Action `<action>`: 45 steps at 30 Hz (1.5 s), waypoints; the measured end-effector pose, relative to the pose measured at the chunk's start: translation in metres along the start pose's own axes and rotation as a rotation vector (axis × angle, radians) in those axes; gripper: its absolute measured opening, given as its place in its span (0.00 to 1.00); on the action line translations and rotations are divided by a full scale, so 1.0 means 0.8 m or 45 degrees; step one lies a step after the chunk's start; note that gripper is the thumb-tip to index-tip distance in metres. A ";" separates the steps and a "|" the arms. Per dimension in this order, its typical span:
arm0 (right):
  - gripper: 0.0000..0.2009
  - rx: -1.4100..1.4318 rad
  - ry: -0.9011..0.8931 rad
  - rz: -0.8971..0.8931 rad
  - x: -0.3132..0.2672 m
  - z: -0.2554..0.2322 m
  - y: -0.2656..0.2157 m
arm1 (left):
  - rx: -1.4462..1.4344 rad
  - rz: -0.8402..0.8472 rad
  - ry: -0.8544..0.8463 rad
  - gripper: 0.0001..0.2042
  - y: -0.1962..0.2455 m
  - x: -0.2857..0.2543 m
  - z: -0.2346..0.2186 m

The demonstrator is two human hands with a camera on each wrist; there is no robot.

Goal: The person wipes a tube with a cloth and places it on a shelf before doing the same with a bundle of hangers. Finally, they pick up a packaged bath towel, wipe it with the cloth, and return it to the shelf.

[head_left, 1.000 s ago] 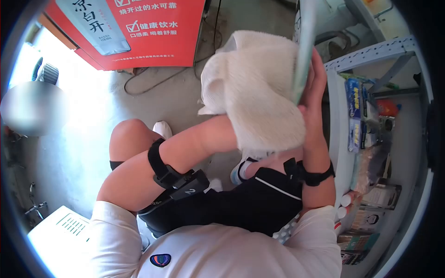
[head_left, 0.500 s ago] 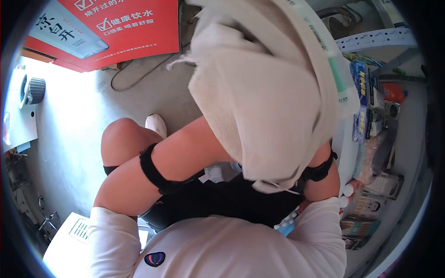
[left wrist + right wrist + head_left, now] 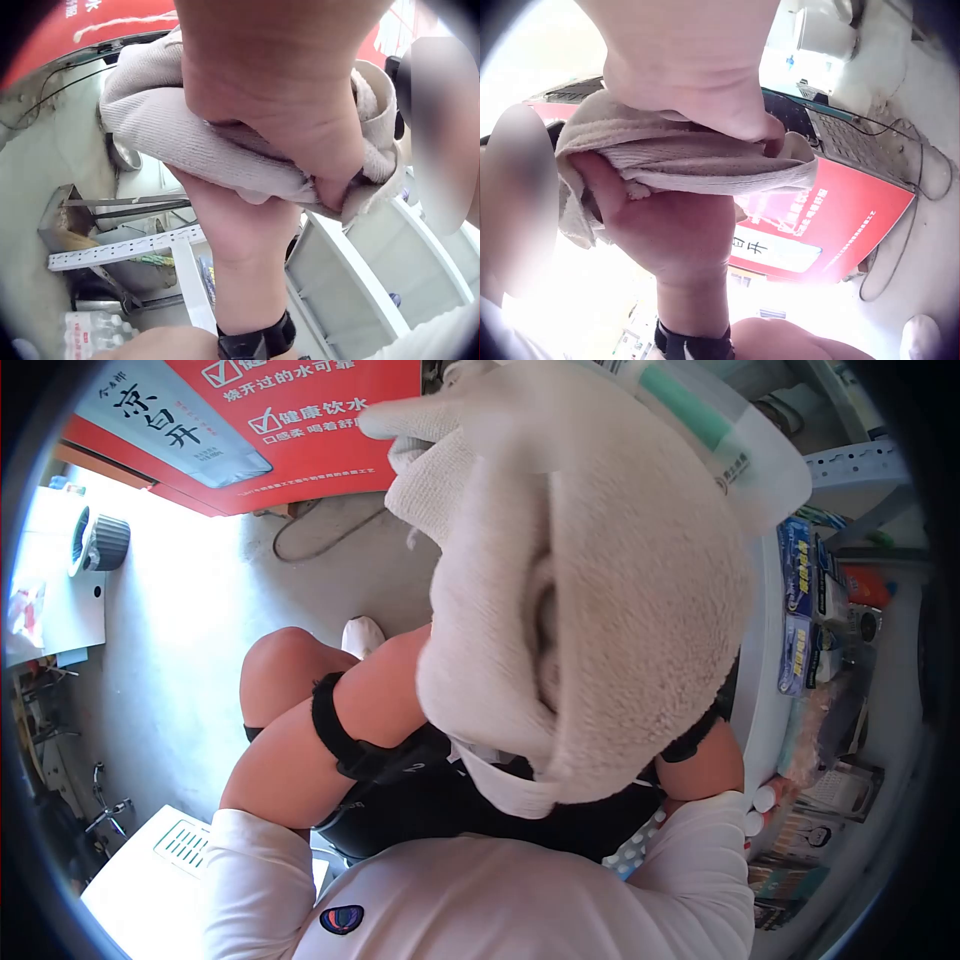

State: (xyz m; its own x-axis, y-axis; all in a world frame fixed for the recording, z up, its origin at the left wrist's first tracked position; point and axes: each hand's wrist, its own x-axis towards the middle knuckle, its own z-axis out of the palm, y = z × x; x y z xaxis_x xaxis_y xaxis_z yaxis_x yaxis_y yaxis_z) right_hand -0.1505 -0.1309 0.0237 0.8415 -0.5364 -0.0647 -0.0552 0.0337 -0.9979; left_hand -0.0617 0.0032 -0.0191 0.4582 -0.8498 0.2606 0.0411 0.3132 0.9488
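A beige knit cloth [image 3: 650, 590], folded into a thick bundle with a dark opening down its middle, is held up before my chest. In the head view it covers both hands. A clear plastic bag with green print [image 3: 720, 435] sticks out behind its upper right side. In the left wrist view my left hand [image 3: 277, 112] grips the cloth [image 3: 172, 127], thumb hooked at its edge. My right hand [image 3: 697, 82] holds the cloth [image 3: 705, 169] from the opposite side in the right wrist view, a fingertip curled over the fold. The cloth hides most of the fingers.
Shelving with packaged goods [image 3: 797, 590] stands close on the right. A red printed box [image 3: 300, 450] is ahead on the left, with a cable [image 3: 280, 545] on the concrete floor beneath. A white box [image 3: 150, 860] sits at lower left.
The cloth has turned and spread out, showing a fuzzy face and an opening. The plastic bag has swung toward the upper right. The right hand, visible earlier, is now covered in the head view.
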 end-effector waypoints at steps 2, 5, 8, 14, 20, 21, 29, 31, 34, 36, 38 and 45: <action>0.27 -0.034 0.002 0.011 -0.002 0.002 -0.001 | -0.093 0.093 0.072 0.26 0.027 0.008 0.002; 0.26 0.000 0.020 0.021 -0.002 -0.002 -0.001 | -0.460 0.061 0.150 0.28 0.037 0.027 -0.007; 0.22 0.387 0.021 -0.073 0.008 -0.022 0.009 | -0.012 0.377 0.220 0.25 -0.004 0.039 -0.022; 0.19 0.951 0.178 -0.355 0.004 -0.026 -0.005 | -0.551 -0.032 0.835 0.17 0.042 0.068 -0.029; 0.19 1.015 0.122 -0.268 0.003 -0.021 -0.013 | -1.107 -0.339 0.601 0.23 0.034 0.067 -0.032; 0.19 0.956 0.076 -0.193 0.004 -0.021 -0.009 | -1.216 -0.356 0.518 0.24 0.034 0.066 -0.030; 0.17 0.696 -0.015 0.121 -0.002 -0.016 -0.003 | -1.206 0.013 0.489 0.23 0.052 0.061 -0.033; 0.17 0.627 -0.024 0.172 0.000 -0.021 -0.002 | -1.063 0.027 0.548 0.20 0.054 0.062 -0.034; 0.19 0.522 0.023 0.192 0.001 -0.024 0.003 | -0.759 -0.089 0.730 0.17 0.047 0.061 -0.036; 0.22 0.468 0.024 0.170 0.000 -0.027 0.002 | -0.754 -0.046 0.721 0.17 0.045 0.060 -0.040; 0.28 0.393 0.175 -0.070 0.006 -0.029 0.006 | -0.703 -0.037 0.746 0.17 0.045 0.059 -0.040; 0.40 -0.853 0.642 -0.772 0.003 -0.044 -0.008 | -0.335 -0.037 0.927 0.19 0.041 0.054 -0.034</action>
State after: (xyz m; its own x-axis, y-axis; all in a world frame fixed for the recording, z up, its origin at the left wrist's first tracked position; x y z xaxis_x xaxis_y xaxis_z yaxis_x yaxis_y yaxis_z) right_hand -0.1665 -0.1620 0.0300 0.5132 -0.6030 0.6107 -0.1146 -0.7534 -0.6476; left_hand -0.0169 -0.0117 0.0182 0.9183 -0.3946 -0.0328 0.2295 0.4630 0.8561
